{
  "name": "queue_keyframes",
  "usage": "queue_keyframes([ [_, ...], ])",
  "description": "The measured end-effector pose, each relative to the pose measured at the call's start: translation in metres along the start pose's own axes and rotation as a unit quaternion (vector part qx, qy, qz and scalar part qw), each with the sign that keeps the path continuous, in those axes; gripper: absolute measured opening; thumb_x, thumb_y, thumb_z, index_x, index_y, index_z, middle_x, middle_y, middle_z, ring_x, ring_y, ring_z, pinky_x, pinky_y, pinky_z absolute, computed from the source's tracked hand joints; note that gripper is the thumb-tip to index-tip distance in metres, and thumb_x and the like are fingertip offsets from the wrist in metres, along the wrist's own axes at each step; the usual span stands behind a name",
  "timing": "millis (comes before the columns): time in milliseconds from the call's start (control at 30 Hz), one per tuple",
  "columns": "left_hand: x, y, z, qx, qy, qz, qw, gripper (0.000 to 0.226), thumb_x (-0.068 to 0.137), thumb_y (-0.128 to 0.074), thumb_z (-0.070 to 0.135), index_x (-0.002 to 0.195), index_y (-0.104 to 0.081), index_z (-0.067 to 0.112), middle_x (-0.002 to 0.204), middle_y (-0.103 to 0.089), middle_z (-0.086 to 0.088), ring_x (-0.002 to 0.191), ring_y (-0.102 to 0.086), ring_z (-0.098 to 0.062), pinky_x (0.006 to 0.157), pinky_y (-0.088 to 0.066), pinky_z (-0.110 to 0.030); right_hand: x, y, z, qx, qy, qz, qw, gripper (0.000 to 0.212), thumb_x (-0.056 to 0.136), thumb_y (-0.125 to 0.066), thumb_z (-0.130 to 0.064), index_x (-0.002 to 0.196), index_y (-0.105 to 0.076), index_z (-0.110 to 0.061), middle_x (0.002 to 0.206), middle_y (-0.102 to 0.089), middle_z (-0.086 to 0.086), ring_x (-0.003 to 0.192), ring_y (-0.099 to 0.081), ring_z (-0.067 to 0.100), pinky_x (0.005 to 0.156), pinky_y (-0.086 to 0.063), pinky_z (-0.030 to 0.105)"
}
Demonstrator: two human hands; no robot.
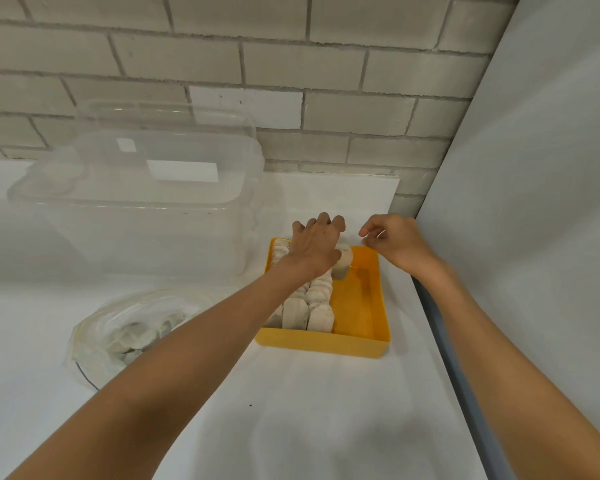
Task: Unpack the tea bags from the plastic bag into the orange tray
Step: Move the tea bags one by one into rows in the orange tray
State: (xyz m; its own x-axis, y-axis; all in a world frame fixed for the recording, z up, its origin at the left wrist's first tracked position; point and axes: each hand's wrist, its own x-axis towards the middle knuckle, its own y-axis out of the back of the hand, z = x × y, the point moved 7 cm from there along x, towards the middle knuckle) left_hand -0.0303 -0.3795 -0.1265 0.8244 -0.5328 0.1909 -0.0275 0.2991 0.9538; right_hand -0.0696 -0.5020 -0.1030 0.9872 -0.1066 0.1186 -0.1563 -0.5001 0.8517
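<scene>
Your left hand (314, 245) reaches palm-down over the tray's (361, 344) far end, bent fingers on the tea bags (321, 306) beneath, grip unclear; your right hand (395, 244) hovers loosely curled alongside.

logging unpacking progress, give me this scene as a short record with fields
tray: orange rectangular plastic tray on white table, right part bare
in tray: pale paper tea bags upright in rows along its left side
bag: clear plastic bag left of tray, tea bags still inside
left hand: over far end of rows, fingers curled
right hand: above tray's far right corner, fingertips pinched, contents unclear
behind: clear plastic lidded box
</scene>
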Motion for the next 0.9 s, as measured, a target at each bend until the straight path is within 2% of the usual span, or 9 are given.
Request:
queue_keyframes([
  [133, -0.017, 0.020, -0.002, -0.089, -0.003, -0.015, 0.996, 0.041, 0.091, -0.058, 0.020, 0.130, -0.044, 0.020, 0.127, -0.050, -0.004, 0.111, -0.054, -0.022, 0.097, -0.037, -0.040, -0.004, 0.004, -0.013, -0.004, 0.011, 0.001, 1.000, 0.013, 0.091, -0.061, -0.010, 0.100, -0.070, -0.012, 0.102, -0.068, 0.005, 0.088, -0.058, 0.011, 0.071, -0.041, 0.014],
  [200, -0.031, 0.034, -0.002, -0.154, -0.015, -0.033, 0.987, 0.041, 0.091, -0.060, 0.021, 0.130, -0.046, 0.020, 0.125, -0.052, -0.003, 0.107, -0.056, -0.020, 0.095, -0.044, -0.037, -0.008, 0.007, -0.027, 0.004, 0.025, 0.003, 1.000, 0.013, 0.091, -0.062, -0.010, 0.100, -0.071, -0.012, 0.101, -0.069, 0.003, 0.087, -0.057, 0.010, 0.067, -0.038, 0.008],
  [333, -0.066, 0.068, -0.016, -0.235, -0.036, -0.049, 0.970, 0.031, 0.087, -0.066, 0.018, 0.118, -0.059, 0.016, 0.111, -0.062, -0.003, 0.089, -0.063, -0.016, 0.084, -0.048, -0.024, -0.021, 0.011, -0.070, 0.031, 0.062, 0.001, 0.998, 0.013, 0.090, -0.062, -0.011, 0.098, -0.071, -0.015, 0.094, -0.067, -0.004, 0.081, -0.057, 0.003, 0.065, -0.035, -0.001],
  [400, -0.087, 0.083, -0.031, -0.251, -0.030, -0.048, 0.966, 0.028, 0.086, -0.068, 0.017, 0.113, -0.063, 0.016, 0.105, -0.064, -0.002, 0.086, -0.065, -0.018, 0.083, -0.050, -0.025, -0.028, 0.008, -0.096, 0.044, 0.081, -0.006, 0.996, 0.013, 0.090, -0.062, -0.013, 0.097, -0.072, -0.017, 0.091, -0.067, -0.007, 0.076, -0.056, -0.002, 0.065, -0.036, -0.002],
  [500, -0.121, 0.097, -0.064, -0.257, 0.003, -0.053, 0.965, 0.025, 0.085, -0.070, 0.018, 0.109, -0.064, 0.019, 0.099, -0.067, 0.000, 0.082, -0.066, -0.018, 0.080, -0.051, -0.023, -0.039, -0.008, -0.136, 0.071, 0.110, -0.031, 0.991, 0.012, 0.088, -0.064, -0.013, 0.095, -0.073, -0.018, 0.089, -0.069, -0.007, 0.075, -0.056, -0.006, 0.068, -0.036, -0.003],
  [633, -0.165, 0.108, -0.112, -0.252, 0.046, -0.060, 0.965, 0.019, 0.087, -0.068, 0.019, 0.105, -0.066, 0.023, 0.090, -0.070, 0.008, 0.082, -0.066, -0.010, 0.081, -0.051, -0.021, -0.057, -0.047, -0.187, 0.100, 0.135, -0.084, 0.982, 0.012, 0.087, -0.064, -0.015, 0.094, -0.073, -0.019, 0.091, -0.071, -0.006, 0.080, -0.061, 0.002, 0.070, -0.040, 0.001],
  [733, -0.196, 0.110, -0.149, -0.246, 0.086, -0.064, 0.963, 0.014, 0.086, -0.067, 0.018, 0.099, -0.070, 0.022, 0.089, -0.071, 0.007, 0.085, -0.067, -0.009, 0.082, -0.051, -0.022, -0.072, -0.083, -0.223, 0.114, 0.162, -0.118, 0.973, 0.013, 0.085, -0.064, -0.011, 0.092, -0.074, -0.017, 0.087, -0.072, -0.003, 0.079, -0.063, 0.006, 0.071, -0.042, 0.006],
  [833, -0.219, 0.105, -0.180, -0.214, 0.106, -0.086, 0.967, 0.012, 0.084, -0.066, 0.012, 0.091, -0.072, 0.020, 0.084, -0.071, 0.009, 0.080, -0.066, -0.006, 0.073, -0.047, -0.011, -0.084, -0.122, -0.250, 0.120, 0.169, -0.166, 0.964, 0.014, 0.083, -0.064, -0.007, 0.091, -0.074, -0.013, 0.081, -0.070, -0.004, 0.072, -0.061, 0.003, 0.067, -0.042, 0.005],
  [900, -0.230, 0.095, -0.196, -0.174, 0.109, -0.103, 0.973, 0.017, 0.083, -0.065, 0.006, 0.093, -0.072, 0.017, 0.083, -0.070, 0.009, 0.075, -0.064, -0.003, 0.067, -0.043, -0.005, -0.088, -0.150, -0.258, 0.094, 0.163, -0.196, 0.962, 0.017, 0.082, -0.062, -0.004, 0.092, -0.074, -0.012, 0.083, -0.071, -0.002, 0.073, -0.060, 0.005, 0.066, -0.041, 0.006],
])
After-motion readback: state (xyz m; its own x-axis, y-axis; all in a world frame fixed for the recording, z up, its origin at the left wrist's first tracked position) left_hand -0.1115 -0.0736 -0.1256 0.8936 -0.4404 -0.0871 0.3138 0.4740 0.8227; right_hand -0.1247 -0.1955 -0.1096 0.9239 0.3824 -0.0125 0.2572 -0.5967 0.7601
